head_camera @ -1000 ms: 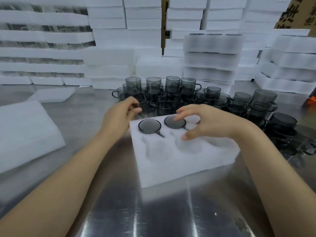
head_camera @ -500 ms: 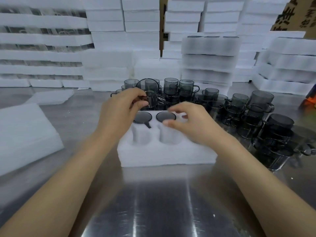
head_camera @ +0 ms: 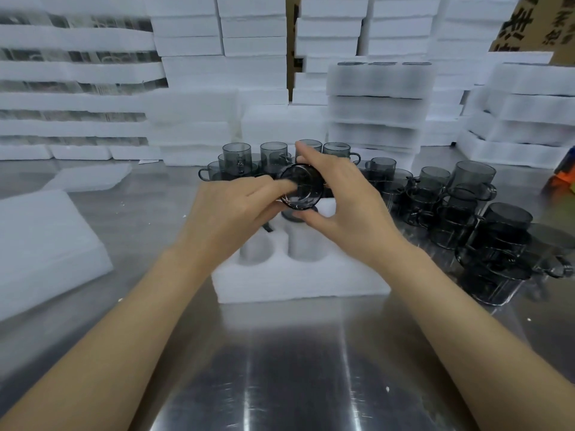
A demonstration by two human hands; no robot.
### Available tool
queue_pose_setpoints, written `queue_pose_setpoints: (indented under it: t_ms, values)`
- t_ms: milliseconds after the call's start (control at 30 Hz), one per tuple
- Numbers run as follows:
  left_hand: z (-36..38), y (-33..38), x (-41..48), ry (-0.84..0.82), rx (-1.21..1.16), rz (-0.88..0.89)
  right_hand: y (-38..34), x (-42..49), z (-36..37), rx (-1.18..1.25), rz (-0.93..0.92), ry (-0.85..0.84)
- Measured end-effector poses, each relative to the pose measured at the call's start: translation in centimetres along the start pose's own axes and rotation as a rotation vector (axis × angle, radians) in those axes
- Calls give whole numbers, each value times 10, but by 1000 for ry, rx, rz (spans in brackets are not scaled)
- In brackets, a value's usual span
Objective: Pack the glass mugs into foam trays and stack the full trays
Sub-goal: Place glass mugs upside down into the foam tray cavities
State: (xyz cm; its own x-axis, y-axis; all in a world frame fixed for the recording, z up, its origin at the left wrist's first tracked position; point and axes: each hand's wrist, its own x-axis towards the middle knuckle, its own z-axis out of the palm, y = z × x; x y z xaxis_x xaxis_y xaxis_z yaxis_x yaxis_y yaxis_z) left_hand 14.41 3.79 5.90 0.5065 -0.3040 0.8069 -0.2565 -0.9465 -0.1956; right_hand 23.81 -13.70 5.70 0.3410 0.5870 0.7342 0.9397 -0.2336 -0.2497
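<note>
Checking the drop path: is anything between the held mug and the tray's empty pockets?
Nothing visible does. The left hand and right hand grip the held mug above the foam tray. Its two near pockets lie open just below, nearer the camera. A pocket behind them already holds a packed mug.

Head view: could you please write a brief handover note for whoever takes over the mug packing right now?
Left hand and right hand: both grip one tipped mug above the foam tray's far row.
Done: a seated mug shows partly under the hands.
Left to do: seat this mug, fill the two empty near pockets from the loose mugs behind and right, then stack the tray.
</note>
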Motion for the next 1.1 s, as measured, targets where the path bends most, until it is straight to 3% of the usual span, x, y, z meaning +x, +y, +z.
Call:
queue_pose_setpoints:
  t_ms: [100,233,467,800,1000,1100]
  values:
    - [1,2,0,-5,-54,-154,3,3,-5,-32,18,33]
    - [3,-1,-3,-47,-63,-249,21,7,-24,35,144,-76]
    - [4,-2,-4,-87,-75,-289,45,4,-39,-99,273,-354]
    - [4,-2,-5,-135,-79,-308,52,2,-36,13,486,-355]
    - [7,-5,-6,-181,-97,-357,40,3,-22,-18,379,-273]
    - [10,-7,-7,-217,-118,-421,39,-2,-13,-102,363,-480]
